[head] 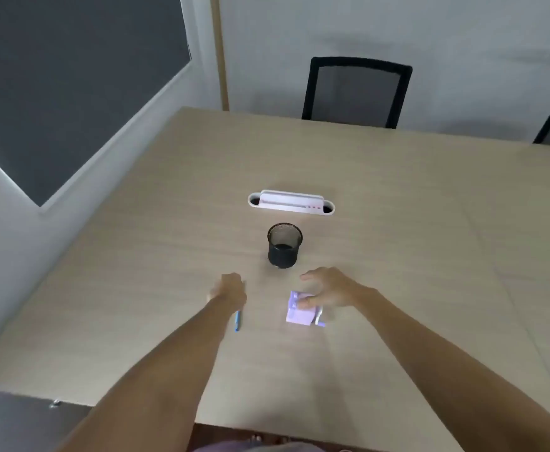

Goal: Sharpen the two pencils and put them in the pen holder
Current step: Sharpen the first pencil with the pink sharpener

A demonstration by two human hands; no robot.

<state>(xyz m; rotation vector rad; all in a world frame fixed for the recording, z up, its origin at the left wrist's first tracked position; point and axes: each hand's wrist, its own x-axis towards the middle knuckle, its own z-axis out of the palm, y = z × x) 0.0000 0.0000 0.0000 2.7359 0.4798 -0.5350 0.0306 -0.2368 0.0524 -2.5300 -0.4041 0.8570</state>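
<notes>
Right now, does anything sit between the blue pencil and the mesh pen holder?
Nothing visible does. The left hand holds the blue pencil; bare table lies between it and the pen holder.

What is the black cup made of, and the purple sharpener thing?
The black cup looks like metal wire mesh: you can see through its netted wall. The purple sharpener looks like smooth, matte plastic, judging by its even pastel colour and blocky moulded shape, though the blur leaves that unsure.

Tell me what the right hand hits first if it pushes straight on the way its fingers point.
Probably the black mesh pen holder: the right hand points up-left toward it, though depth is unclear.
</notes>
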